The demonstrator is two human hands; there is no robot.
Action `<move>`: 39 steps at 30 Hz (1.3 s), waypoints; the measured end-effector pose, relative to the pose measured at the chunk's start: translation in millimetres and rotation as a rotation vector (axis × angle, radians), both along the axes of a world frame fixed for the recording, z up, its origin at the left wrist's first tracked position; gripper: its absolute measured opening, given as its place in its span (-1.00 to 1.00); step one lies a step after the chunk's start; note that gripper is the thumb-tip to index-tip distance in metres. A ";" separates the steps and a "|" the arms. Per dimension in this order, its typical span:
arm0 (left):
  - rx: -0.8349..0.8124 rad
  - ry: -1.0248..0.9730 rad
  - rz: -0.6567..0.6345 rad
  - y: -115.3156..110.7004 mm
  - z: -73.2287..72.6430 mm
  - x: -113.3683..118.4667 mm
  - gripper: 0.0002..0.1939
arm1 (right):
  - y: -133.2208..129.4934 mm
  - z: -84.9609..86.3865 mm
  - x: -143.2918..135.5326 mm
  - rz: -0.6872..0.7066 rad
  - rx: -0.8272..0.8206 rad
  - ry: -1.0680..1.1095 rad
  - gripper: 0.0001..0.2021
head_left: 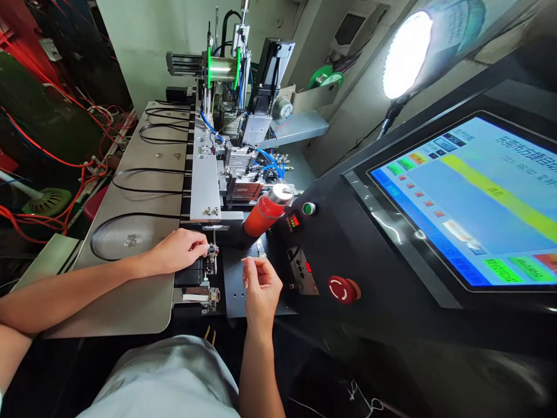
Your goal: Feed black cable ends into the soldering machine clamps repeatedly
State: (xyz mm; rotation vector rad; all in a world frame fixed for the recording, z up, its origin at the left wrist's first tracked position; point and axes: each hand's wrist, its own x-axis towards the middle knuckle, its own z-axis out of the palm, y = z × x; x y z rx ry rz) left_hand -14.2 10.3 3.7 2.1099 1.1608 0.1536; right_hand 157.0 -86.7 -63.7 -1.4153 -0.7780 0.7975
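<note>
My left hand (185, 251) reaches over the metal plate, its thumb and fingertips pinched together at a small metal fixture (212, 260) on the machine's near end. Whatever lies between those fingertips is too small to make out. To the right of the fixture, my right hand (262, 283) is raised above a dark base plate (234, 284), thumb and fingers curled together. I cannot tell what the right fingertips hold, if anything. A black cable (126, 216) loops over the plate and runs toward the machine just beyond my left hand.
An orange bottle (262, 215) with a silver cap stands beyond my right hand. More cable loops (148, 170) lie on the metal plate (148, 302). At right are a red emergency-stop button (343, 289), a touchscreen (474, 191) and a bright lamp (408, 55). A wire spool (224, 68) sits atop the machine.
</note>
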 end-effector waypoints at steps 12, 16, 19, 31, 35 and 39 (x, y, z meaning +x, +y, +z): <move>0.060 0.051 0.005 -3.0 -3.2 6.3 -0.70 | 27.0 -5.3 -9.0 0.314 0.027 -0.131 -0.68; 0.093 0.054 -0.005 -2.3 -5.6 6.0 -0.70 | 39.3 -5.3 -17.3 0.383 0.048 -0.230 -0.68; 0.123 0.072 -0.018 -2.1 -5.5 6.4 -0.70 | 43.4 -8.4 -22.9 0.389 0.111 -0.261 -0.69; 0.815 0.048 -0.254 -15.1 -16.4 -7.1 -0.79 | 45.0 -23.4 -28.7 0.349 0.215 -0.164 -0.71; 1.008 0.071 -0.404 -10.8 -10.7 -9.5 -0.75 | 45.2 -22.5 -27.1 0.360 0.213 -0.168 -0.71; 1.103 0.143 -0.596 -7.3 -11.0 -9.4 -0.74 | 46.5 -23.2 -30.0 0.367 0.205 -0.162 -0.71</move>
